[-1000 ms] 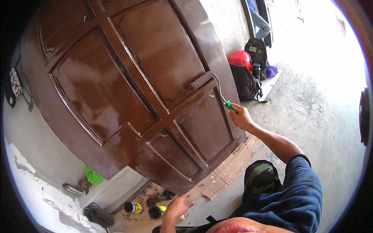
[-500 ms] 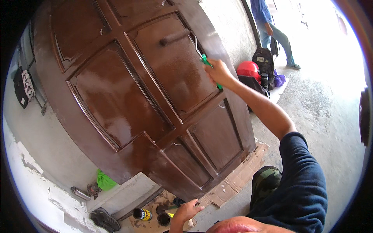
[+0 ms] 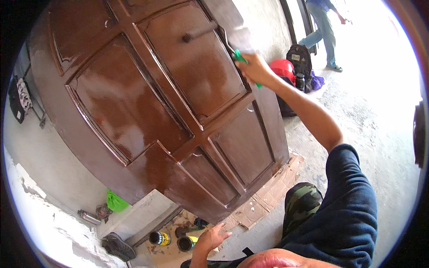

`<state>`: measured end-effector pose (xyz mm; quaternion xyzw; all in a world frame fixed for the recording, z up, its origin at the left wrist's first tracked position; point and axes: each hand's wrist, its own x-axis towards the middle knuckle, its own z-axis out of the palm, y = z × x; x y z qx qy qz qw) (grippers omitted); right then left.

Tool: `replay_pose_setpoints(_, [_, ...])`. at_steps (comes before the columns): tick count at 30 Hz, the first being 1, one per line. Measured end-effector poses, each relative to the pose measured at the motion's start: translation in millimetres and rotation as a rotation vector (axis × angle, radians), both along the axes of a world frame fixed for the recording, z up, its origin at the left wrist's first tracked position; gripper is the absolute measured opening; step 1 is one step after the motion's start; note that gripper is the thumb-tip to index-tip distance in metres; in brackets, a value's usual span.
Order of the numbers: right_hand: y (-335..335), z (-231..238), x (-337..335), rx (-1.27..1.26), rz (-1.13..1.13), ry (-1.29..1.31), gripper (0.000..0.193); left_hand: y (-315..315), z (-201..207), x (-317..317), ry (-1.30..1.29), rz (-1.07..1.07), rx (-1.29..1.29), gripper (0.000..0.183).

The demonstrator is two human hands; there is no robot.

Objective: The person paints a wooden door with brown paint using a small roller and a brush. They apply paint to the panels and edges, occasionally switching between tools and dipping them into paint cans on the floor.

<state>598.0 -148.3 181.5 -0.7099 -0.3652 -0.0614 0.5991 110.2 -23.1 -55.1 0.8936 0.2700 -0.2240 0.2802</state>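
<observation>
My right hand [image 3: 255, 70] is closed around the green handle of a paint roller [image 3: 202, 33]. The dark roller sleeve lies against the upper right panel of a large brown panelled door [image 3: 120, 96], slightly smeared by motion. Wet, glossy paint shines on the upper panels, while the lower ones look duller. Low in the view, my left hand [image 3: 214, 237] holds nothing, its fingers stretched out and apart. Beside it stands an open can with a yellow label [image 3: 187, 243], and a second open can [image 3: 159, 238] is to its left.
Flattened cardboard [image 3: 261, 196] lies under the door's lower edge. Dark shoes [image 3: 117, 246], a metal bottle [image 3: 89, 217] and a green bag [image 3: 116, 201] are at the lower left. A black backpack [image 3: 300, 59] and a round red object [image 3: 282, 68] sit by the wall; another person [image 3: 322, 31] is beyond.
The view has shifted, so the door appears higher and further left. My right hand and the roller have moved slightly right across the panel. The other person has stepped to the right.
</observation>
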Motion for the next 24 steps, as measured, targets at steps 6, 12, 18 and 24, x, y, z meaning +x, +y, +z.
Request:
replay_pose_setpoints(6, [-56.1,-135.7,-54.5,-0.071,-0.015,0.148,0.019,0.9,-5.4,6.5,0.083,-0.034,0.01,0.081])
replay_pose_setpoints(12, [-129.1,-238.9,-108.1,0.205,0.088,0.162,0.015,0.6,-6.9,7.5,0.067,0.001,-0.005,0.083])
replay_pose_setpoints(18, [-162.5,-308.3,-128.7,-0.046,0.037,0.29,0.018,-7.2,1.4,19.3,0.111,-0.033,0.023,0.079])
replay_pose_setpoints(24, [-128.0,-360.3,-147.3,-0.214,0.225,0.426,0.017,-15.6,4.6,19.5,0.063,-0.063,0.001,0.073])
